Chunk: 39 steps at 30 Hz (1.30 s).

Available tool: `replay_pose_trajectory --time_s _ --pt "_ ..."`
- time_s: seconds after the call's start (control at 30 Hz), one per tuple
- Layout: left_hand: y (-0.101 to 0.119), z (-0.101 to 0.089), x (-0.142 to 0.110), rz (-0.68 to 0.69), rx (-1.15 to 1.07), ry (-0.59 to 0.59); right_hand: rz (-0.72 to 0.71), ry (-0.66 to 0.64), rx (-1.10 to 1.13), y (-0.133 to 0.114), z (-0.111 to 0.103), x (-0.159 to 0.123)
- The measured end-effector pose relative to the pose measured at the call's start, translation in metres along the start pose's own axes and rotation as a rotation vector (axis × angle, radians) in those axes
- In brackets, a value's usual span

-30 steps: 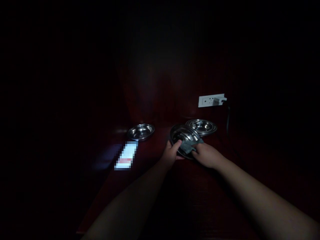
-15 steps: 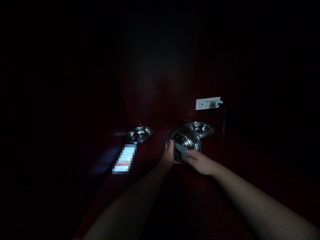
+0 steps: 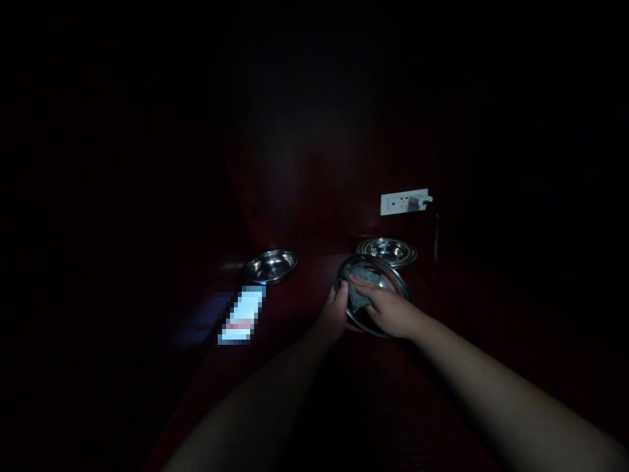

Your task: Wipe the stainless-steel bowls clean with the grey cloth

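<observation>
A shiny steel bowl [image 3: 393, 283] is tilted in front of me, its inside facing up toward the camera. My left hand [image 3: 337, 311] grips its left rim, thumb on the inner side and fingers underneath. Inside the bowl, a grey-green cloth [image 3: 361, 298] lies against the metal. My right hand [image 3: 388, 308] presses that cloth to the bowl's inner surface, with its fingers stretched over it. Parts of the cloth and the bowl's lower right are hidden by this hand.
Another steel bowl [image 3: 272, 266] stands to the left, behind a lit, pixelated rectangular screen [image 3: 242, 314]. Steel dishes [image 3: 387, 250], seemingly stacked, stand behind the held bowl. A wall socket [image 3: 404, 202] has a plug and dark cable [image 3: 436, 239]. The surroundings are very dark.
The held bowl has shifted slightly right and down. My right hand has moved the cloth up and across the bowl's inside, and the cloth now looks more spread out.
</observation>
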<state>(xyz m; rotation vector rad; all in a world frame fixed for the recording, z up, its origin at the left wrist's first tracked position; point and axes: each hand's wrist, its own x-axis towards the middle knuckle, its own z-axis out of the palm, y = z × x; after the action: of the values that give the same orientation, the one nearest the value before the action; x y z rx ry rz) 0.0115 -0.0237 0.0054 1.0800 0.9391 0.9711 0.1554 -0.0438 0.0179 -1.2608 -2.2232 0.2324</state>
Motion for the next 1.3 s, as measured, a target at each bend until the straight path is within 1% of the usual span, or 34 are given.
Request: replay_pose_trajectory --time_s 0.13,0.2,0.33,0.53,0.7,0.8,1.03,1.17,1.3 --pt "0.002 -0.001 -0.006 0.039 -0.001 -0.051 0.044 0.022 -0.04 0.004 0.0 0.002" --pt "0.002 -0.002 -0.006 0.048 0.003 -0.056 0.075 0.027 -0.072 0.005 0.0 0.003" --pt "0.002 -0.004 -0.004 0.044 0.017 -0.035 0.138 0.008 -0.144 0.006 -0.001 0.004" --pt "0.004 -0.007 -0.002 0.038 -0.002 0.0 0.191 -0.04 -0.19 0.007 -0.005 0.005" --pt "0.006 -0.008 -0.003 0.068 -0.037 0.033 0.214 -0.029 -0.18 0.006 -0.005 0.004" --pt "0.007 -0.009 -0.003 0.064 -0.041 0.057 0.226 -0.028 -0.175 0.005 -0.006 0.003" --pt "0.003 -0.011 0.005 0.028 -0.043 0.062 0.232 -0.046 -0.184 0.004 -0.007 0.002" --pt "0.001 -0.012 0.006 0.037 -0.049 0.047 0.223 -0.054 -0.186 0.005 -0.007 0.002" --pt "0.001 -0.012 0.006 0.043 -0.042 0.056 0.224 -0.034 -0.167 0.006 -0.006 0.002"
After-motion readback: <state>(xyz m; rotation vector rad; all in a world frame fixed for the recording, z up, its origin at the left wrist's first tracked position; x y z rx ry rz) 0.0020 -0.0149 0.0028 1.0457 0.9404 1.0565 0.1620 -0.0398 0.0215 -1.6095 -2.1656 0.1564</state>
